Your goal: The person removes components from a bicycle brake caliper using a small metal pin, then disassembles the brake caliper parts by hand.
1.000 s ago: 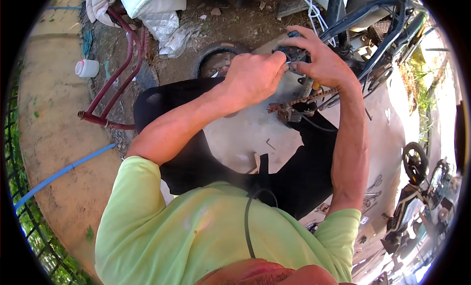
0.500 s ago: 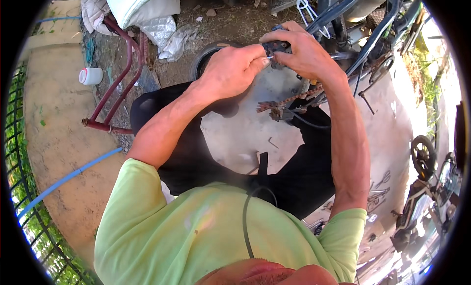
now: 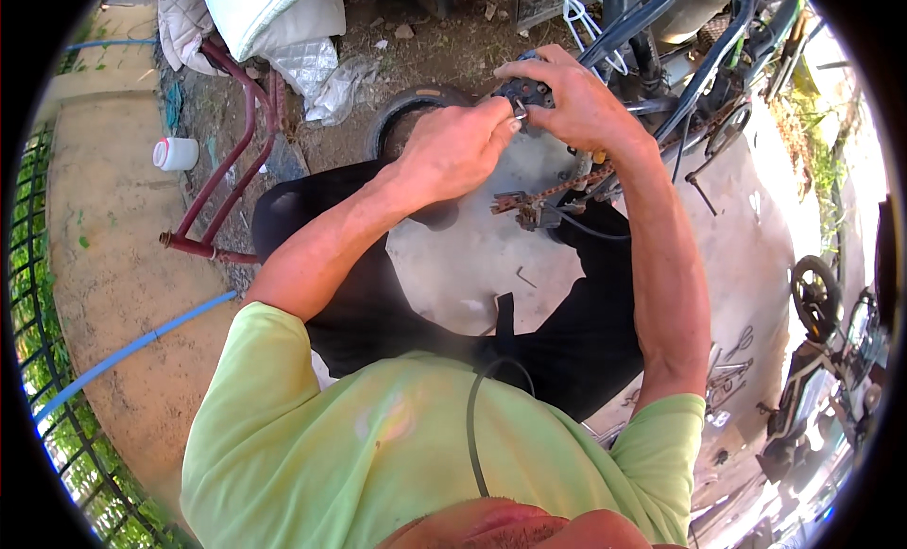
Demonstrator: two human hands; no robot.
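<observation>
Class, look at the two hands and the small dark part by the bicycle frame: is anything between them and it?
Nothing visible does. The right hand already grips the small dark part, and the left hand touches it from the other side.

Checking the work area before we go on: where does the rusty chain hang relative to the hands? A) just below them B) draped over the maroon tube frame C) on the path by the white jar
A: the rusty chain hangs just below the left hand and right hand, which meet on a small dark part.
</observation>
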